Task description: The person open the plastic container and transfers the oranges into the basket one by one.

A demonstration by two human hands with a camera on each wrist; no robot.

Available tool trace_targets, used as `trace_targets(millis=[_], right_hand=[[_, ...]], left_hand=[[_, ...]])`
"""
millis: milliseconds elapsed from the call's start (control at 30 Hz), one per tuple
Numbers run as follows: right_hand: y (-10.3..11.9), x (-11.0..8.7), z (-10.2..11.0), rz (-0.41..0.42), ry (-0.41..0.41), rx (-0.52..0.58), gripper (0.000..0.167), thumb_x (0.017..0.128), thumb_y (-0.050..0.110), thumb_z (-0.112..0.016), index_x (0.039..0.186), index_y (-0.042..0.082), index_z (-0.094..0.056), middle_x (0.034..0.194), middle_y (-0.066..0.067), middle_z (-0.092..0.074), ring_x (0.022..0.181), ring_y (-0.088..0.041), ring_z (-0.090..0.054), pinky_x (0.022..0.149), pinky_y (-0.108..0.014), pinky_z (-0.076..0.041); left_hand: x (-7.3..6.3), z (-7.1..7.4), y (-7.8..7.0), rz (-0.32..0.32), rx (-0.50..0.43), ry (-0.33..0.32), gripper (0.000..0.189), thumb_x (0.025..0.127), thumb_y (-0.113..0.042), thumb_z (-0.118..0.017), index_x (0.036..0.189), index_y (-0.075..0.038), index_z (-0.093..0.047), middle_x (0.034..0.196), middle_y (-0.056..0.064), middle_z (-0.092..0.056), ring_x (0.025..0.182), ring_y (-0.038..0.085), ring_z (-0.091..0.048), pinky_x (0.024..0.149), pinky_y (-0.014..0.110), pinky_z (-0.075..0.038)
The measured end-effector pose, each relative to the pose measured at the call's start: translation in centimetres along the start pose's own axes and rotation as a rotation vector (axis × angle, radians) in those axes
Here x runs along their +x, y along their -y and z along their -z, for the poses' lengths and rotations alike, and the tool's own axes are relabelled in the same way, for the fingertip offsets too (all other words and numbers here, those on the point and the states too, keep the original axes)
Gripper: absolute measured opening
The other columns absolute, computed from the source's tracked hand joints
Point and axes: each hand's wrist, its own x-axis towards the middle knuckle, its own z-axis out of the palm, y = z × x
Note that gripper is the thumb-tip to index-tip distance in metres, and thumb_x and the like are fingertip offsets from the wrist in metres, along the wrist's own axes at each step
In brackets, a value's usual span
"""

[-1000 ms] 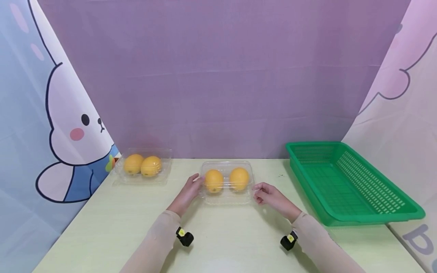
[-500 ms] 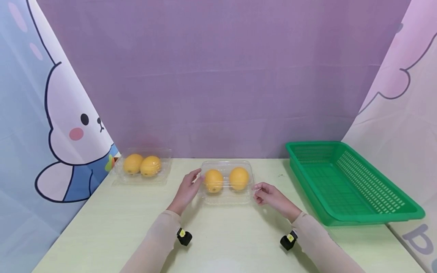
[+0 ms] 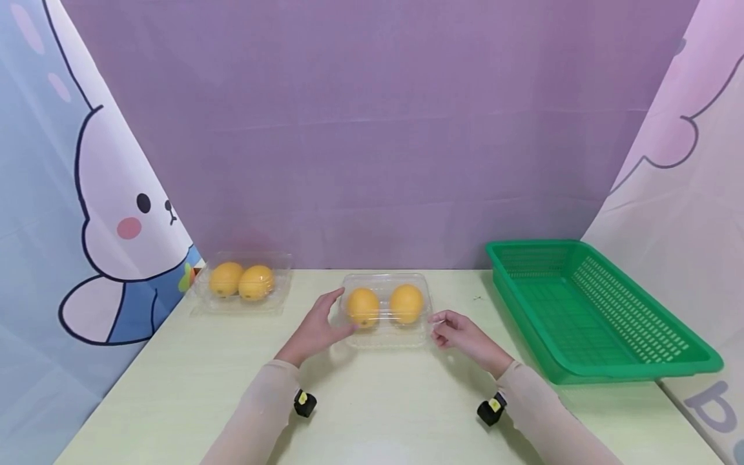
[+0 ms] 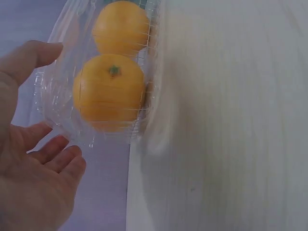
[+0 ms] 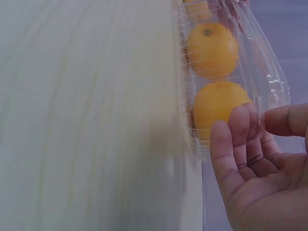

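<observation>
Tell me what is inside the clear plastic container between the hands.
Through the clear rectangular plastic container, two round orange fruits show, side by side; the floor directly beneath them is covered.

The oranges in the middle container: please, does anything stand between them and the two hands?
Yes. The clear wall of the middle container stands between the two oranges and both the left hand and the right hand. I see no other object in the way.

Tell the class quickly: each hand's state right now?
Left hand: open, by the nearer clear clamshell.
Right hand: curled at its edge; whether holding, can't tell.
</observation>
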Motion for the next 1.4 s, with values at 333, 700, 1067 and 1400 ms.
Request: trace_targets(millis=[333, 700, 1067, 1400], right_hand=[[-0.1, 0.0, 0.1, 0.002, -0.003, -0.001, 0.034, 0.105, 0.011, -0.048, 0.128, -0.015, -0.047, 0.097, -0.016, -0.062, 0.090, -0.026, -0.061, 0.083, -0.036, -0.055], [-0.2, 0.0, 0.3, -0.002, 0.009, 0.016, 0.036, 0.106, 0.013, -0.049, 0.129, -0.015, -0.046, 0.099, -0.017, -0.062, 0.092, -0.028, -0.060, 0.084, -0.036, -0.055], [-0.3, 0.0, 0.3, -0.002, 0.016, 0.018, 0.037, 0.106, 0.014, -0.048, 0.131, -0.014, -0.045, 0.096, -0.012, -0.061, 0.091, -0.028, -0.060, 0.084, -0.035, -0.053], [-0.3, -0.1, 0.4, -0.004, 0.016, 0.030, 0.038, 0.106, 0.014, -0.048, 0.132, -0.015, -0.044, 0.100, -0.017, -0.061, 0.092, -0.030, -0.060, 0.084, -0.034, -0.054]], left_hand=[[-0.2, 0.6, 0.3, -0.040, 0.048, 0.052, 0.091, 0.084, -0.031, -0.083, 0.157, -0.012, -0.032, 0.157, 0.015, -0.032, 0.145, 0.035, -0.028, 0.116, 0.058, -0.026], [-0.1, 1.0, 0.5, -0.104, 0.046, 0.019, 0.085, 0.085, -0.037, -0.082, 0.153, -0.011, -0.039, 0.153, 0.013, -0.039, 0.141, 0.034, -0.036, 0.113, 0.054, -0.033], [0.5, 1.0, 0.3, -0.132, -0.056, -0.082, 0.074, 0.087, -0.039, -0.079, 0.147, -0.008, -0.048, 0.148, 0.005, -0.048, 0.138, 0.028, -0.042, 0.113, 0.043, -0.036], [0.8, 1.3, -0.2, -0.070, -0.128, -0.097, 0.071, 0.087, -0.048, -0.076, 0.146, -0.018, -0.050, 0.148, -0.002, -0.049, 0.139, 0.022, -0.043, 0.114, 0.038, -0.036]])
